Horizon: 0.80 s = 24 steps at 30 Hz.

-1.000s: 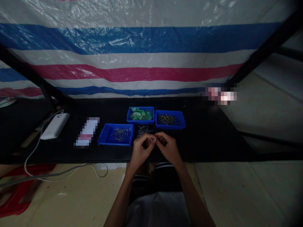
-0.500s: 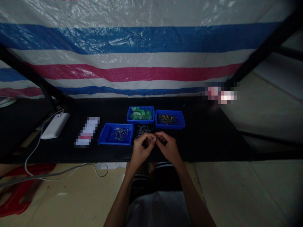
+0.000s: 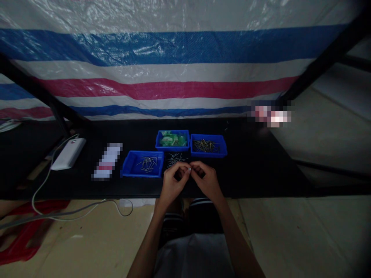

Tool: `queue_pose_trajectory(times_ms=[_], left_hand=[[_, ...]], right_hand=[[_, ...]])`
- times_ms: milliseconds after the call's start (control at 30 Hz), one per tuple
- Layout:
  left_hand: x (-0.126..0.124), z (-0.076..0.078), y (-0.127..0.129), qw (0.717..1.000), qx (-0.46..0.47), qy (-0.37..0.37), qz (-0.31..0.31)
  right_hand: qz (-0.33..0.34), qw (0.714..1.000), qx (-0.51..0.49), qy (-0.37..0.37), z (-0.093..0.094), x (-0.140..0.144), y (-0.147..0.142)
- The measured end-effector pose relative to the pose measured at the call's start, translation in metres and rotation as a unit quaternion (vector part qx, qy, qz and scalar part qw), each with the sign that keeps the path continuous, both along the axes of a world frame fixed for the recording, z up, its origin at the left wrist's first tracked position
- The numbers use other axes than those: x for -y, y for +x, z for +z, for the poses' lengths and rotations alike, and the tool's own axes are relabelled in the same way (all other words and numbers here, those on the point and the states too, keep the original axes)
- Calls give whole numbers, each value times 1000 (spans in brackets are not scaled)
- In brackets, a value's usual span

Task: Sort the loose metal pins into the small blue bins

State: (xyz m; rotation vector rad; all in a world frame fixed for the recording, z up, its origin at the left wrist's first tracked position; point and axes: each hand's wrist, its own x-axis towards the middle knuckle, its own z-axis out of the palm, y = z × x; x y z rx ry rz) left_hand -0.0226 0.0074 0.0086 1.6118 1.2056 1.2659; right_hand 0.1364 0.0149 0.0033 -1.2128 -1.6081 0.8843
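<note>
My left hand (image 3: 173, 183) and my right hand (image 3: 207, 180) meet fingertip to fingertip over the front of a black table (image 3: 261, 166). Between the fingertips sits a tiny pale part (image 3: 189, 168), pinched from both sides. Just beyond the hands lies a loose pile of small metal pins (image 3: 175, 158) on the table. To the left stands a blue tray (image 3: 142, 164) with several pins. Behind are a blue tray of green pieces (image 3: 172, 139) and a blue tray of dark pins (image 3: 208, 146).
A white power bank (image 3: 68, 154) with a cable lies at the table's left, beside a blurred white card (image 3: 107, 166). A striped tarpaulin (image 3: 174, 69) hangs behind the table. A red stool (image 3: 20, 239) stands on the floor at lower left.
</note>
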Motion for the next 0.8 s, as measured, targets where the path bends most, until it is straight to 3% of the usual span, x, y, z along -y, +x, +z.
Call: queue_pose_trajectory(times_ms=[800], left_hand=[[-1, 0, 0, 1000, -1, 9, 0]], right_hand=[[0, 1000, -7, -9, 0, -1, 1]])
